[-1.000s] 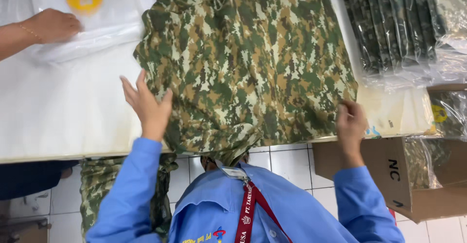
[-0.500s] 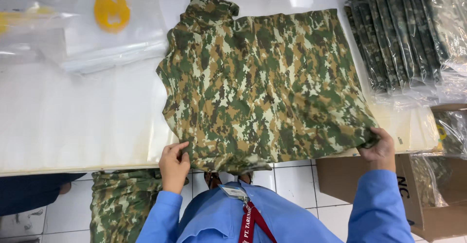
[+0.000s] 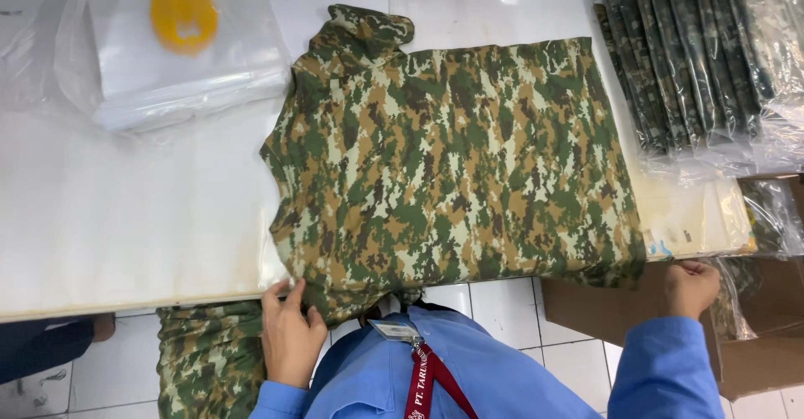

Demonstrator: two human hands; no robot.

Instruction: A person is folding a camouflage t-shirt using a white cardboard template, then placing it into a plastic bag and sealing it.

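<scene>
A camouflage shirt (image 3: 452, 159) in green, brown and cream lies flat on the white table (image 3: 126, 218), its collar pointing away from me. My left hand (image 3: 289, 335) grips the shirt's near-left edge where it hangs over the table's front. My right hand (image 3: 691, 287) is closed at the shirt's near-right corner, by the table edge. Both sleeves are blue, and a red lanyard with a badge (image 3: 394, 329) hangs below my chest.
A stack of clear plastic bags (image 3: 180, 67) with a yellow mark lies at the back left. Bagged camouflage garments (image 3: 703, 59) are piled at the back right. A cardboard box (image 3: 754, 335) stands on the tiled floor at right. More camouflage cloth (image 3: 209, 360) hangs below the table.
My hands came down to the shirt's near edge and took hold of it. Another person's hand at the far left is out of view. The view shifted down and left.
</scene>
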